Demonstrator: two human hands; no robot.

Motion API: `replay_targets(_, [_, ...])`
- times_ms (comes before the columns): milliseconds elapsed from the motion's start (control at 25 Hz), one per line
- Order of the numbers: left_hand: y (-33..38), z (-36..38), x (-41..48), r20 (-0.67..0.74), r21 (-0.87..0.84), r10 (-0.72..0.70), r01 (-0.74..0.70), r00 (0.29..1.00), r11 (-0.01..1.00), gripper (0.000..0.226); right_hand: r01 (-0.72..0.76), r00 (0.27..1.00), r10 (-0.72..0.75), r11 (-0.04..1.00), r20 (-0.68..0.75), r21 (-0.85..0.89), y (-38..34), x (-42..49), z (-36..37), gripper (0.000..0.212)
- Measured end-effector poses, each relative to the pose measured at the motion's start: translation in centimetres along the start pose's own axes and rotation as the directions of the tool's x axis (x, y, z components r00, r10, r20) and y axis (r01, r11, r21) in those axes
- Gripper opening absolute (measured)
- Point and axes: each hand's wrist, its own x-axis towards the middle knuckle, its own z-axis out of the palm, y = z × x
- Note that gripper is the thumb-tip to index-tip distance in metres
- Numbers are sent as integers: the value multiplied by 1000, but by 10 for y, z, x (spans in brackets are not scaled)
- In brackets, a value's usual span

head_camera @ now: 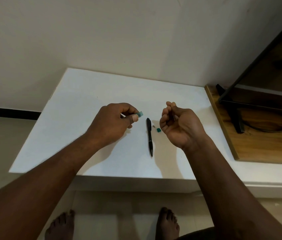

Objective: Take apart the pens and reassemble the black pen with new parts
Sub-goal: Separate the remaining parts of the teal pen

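Observation:
A black pen (149, 135) lies whole on the white table (78, 118), its tip toward me. My left hand (114, 123) hovers just left of it, fingers closed on a translucent teal pen part (140, 113). My right hand (180, 125) is raised palm-up to the pen's right, with fingers pinched on a thin dark rod-like part (173, 113). Between the black pen and my right hand lie a small teal piece (158, 130) and a tiny grey piece (154, 126).
A wooden board (251, 144) with a black metal stand (237, 118) and cable sits to the right of the table. The wall rises directly behind the table. My bare feet (168, 224) stand on the floor below the table's front edge.

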Motion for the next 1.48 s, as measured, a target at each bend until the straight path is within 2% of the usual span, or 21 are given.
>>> replay_targets(120, [0,2,0,19,1,-4,4,1000,1000,8,-39,999,38,999,13,10,-3,1,-4,20])
replay_targets(200, [-1,3,0,26,6,-2,2,1000,1000,8,-34,999,35,995,0,-89,-3,3,-6,19])
replay_targets(280, [-3,4,0,28,6,0,0,1000,1000,8,-14,999,5,965,-38,-261,0,4,-6,17])
replay_targets(400, [-5,5,0,35,24,13,-14,999,1000,8,-8,996,-41,856,-83,-517,8,10,-6,19])
replay_targets(520, [-6,7,1,42,34,16,-18,999,999,8,-35,991,-66,713,-116,-700,11,17,-9,18])
replay_targets(600, [-7,7,1,44,38,15,-17,999,999,8,2,982,-160,555,-104,-832,10,22,-14,12])
replay_targets(720, [-8,7,2,43,38,15,-17,999,999,8,105,910,-408,64,70,-992,10,31,-27,21])
replay_targets(760, [-8,7,2,43,40,17,-19,999,999,8,100,888,-447,-48,111,-994,11,32,-29,22])
replay_targets(840, [-8,7,2,45,43,22,-24,999,999,7,87,874,-464,-145,145,-986,11,32,-31,25])
replay_targets(1040, [-8,6,3,41,37,26,-28,999,999,7,95,877,-443,-216,184,-972,14,32,-32,27])
replay_targets(1320, [-8,7,2,43,49,28,-30,999,998,7,118,880,-423,-245,215,-962,15,31,-30,23])
replay_targets(1360, [-8,7,2,43,49,27,-29,999,998,7,139,874,-434,-212,221,-967,14,29,-28,24])
replay_targets(1400, [-8,7,2,43,47,27,-29,999,998,7,178,867,-447,-137,221,-974,13,28,-26,26])
replay_targets(1480, [-8,7,3,42,46,25,-27,999,999,7,266,877,-442,118,189,-957,9,25,-19,27])
